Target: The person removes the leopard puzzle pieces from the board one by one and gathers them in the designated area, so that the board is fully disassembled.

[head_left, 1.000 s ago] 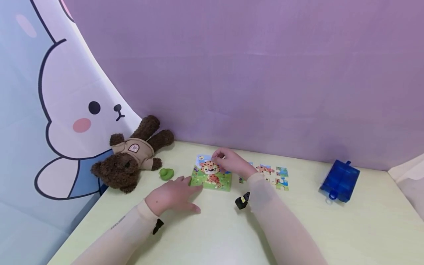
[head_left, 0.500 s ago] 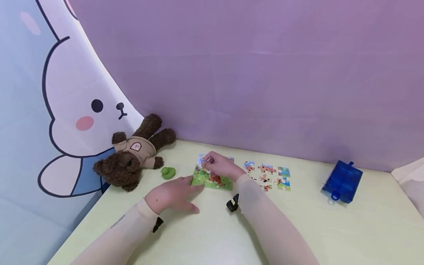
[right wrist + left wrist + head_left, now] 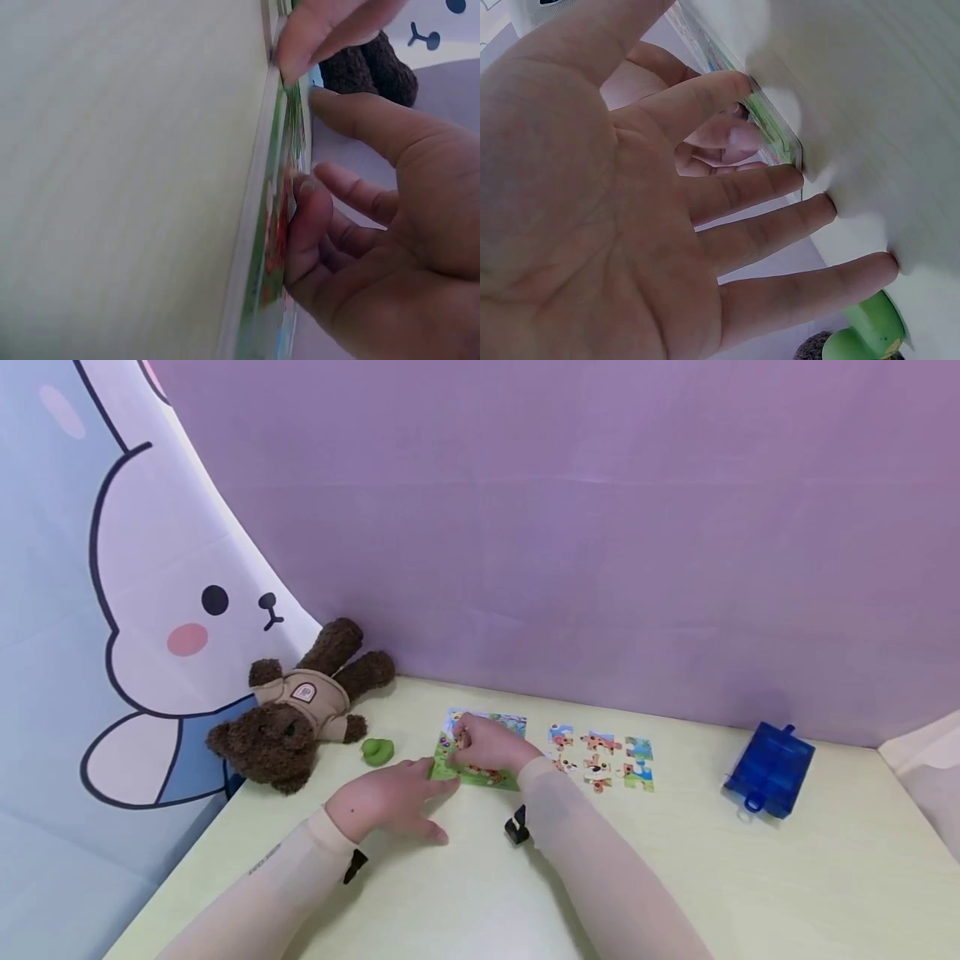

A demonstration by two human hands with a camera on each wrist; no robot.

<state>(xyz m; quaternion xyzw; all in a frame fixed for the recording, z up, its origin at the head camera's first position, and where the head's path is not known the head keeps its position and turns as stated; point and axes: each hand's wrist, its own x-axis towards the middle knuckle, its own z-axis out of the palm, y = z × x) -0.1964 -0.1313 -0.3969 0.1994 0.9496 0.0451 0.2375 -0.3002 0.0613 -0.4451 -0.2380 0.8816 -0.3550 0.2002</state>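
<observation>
Smooth puzzle board, seemingly glossy

The right grip blocks the middle of the puzzle board; the left grip bars its near left corner. A narrow gap parts the board from the loose puzzle pieces, its near end under the right sleeve. Wider bare surface reaches from the pieces to the blue box. Left, a green toy and brown bear obstruct; purple cloth closes the back.
</observation>
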